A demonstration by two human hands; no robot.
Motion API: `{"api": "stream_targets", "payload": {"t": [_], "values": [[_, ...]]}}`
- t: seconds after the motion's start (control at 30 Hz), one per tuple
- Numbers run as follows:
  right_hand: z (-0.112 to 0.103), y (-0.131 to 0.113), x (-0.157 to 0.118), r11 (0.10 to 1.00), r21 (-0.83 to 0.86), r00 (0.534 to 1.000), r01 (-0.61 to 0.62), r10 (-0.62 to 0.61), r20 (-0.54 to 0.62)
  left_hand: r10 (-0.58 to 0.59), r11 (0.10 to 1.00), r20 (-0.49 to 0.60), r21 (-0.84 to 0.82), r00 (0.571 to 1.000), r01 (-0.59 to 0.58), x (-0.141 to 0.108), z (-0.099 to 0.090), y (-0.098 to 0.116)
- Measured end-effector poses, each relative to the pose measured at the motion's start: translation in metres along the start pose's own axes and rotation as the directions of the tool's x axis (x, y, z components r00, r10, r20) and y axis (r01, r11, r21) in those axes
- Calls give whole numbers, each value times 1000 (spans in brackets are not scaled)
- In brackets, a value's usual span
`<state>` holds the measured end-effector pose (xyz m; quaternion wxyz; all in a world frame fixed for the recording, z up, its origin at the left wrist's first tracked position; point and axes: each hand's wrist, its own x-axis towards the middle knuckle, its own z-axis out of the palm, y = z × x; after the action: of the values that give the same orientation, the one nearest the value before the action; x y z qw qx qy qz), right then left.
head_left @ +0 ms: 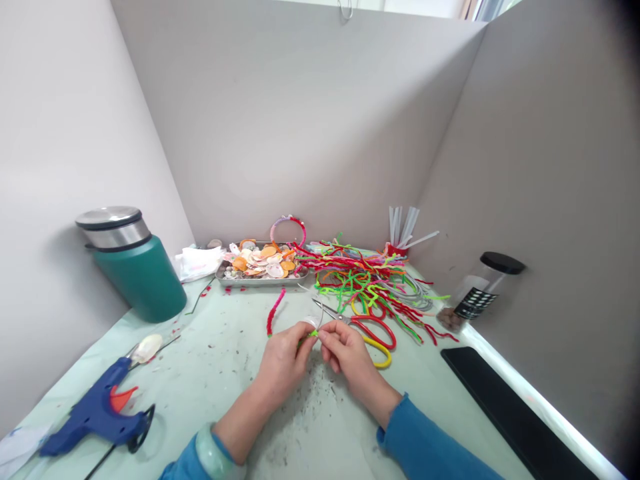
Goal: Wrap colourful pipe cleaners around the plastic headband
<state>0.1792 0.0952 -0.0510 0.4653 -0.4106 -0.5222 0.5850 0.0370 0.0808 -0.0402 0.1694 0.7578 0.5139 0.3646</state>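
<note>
My left hand (289, 355) is closed on a thin wire partly wrapped in pipe cleaner. A pink and red wrapped length (274, 313) sticks up beyond its knuckles, and a bare pale end (321, 308) curves up near the fingertips. Between both hands shows a bit of bright green pipe cleaner (314, 333). My right hand (349, 352) pinches at that green bit with thumb and forefinger; the fingertips of the two hands nearly meet. Scissors (374, 331) with red and yellow handles lie just beyond my right hand. My fingers hide most of the wire.
A metal tray (260, 282) of shells and a pile of pipe cleaners (363, 270) lie at the back, with a finished-looking hoop (304, 230) behind. Leftward are a green bottle (137, 273) and a blue glue gun (95, 407). A jar (480, 293) and black strip (505, 407) sit right.
</note>
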Motion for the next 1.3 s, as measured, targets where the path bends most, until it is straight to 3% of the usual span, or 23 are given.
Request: {"api": "stream_targets", "payload": {"t": [0.5,0.73,0.93,1.07,1.2,1.3], "values": [[-1,-1,0,995,71,997,-70,67,49,-26,996,-8,-86,1000,25,1,-3,2],[-4,-4,0,967,214,986,-137,113,120,-34,999,-65,-38,997,32,1,-1,0],[-1,-3,-1,979,182,996,-93,92,17,-47,995,-140,76,989,59,1,0,-2],[1,-1,-1,990,124,997,-70,67,26,43,976,-169,218,985,-5,1,1,-3],[1,2,-1,992,108,996,-64,57,62,187,921,-95,362,978,-142,-1,2,-3],[0,2,-1,991,115,996,-73,66,64,216,903,-64,392,974,-175,-1,2,-2]]}}
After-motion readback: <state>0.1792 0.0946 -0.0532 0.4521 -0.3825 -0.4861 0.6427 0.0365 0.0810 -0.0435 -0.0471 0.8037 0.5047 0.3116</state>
